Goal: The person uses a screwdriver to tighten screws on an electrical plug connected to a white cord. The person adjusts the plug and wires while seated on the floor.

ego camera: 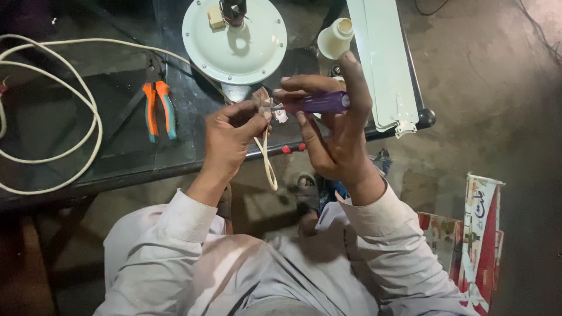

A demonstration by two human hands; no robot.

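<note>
Screwdriver tip set against a small fitting, both held up over the table edge.

My right hand (339, 140) is closed round the purple screwdriver (319, 103), forefinger along the top; my left hand (229, 137) pinches the small white fitting (266, 106), with a cream wire loop (268, 159) hanging below. I judge the fitting light, brittle and apt to slip, best gripped by its sides; the wire is limp. Orange-and-teal pliers (158, 109) lie on the dark table (117, 158) beside the white round fan housing (234, 44).
</note>
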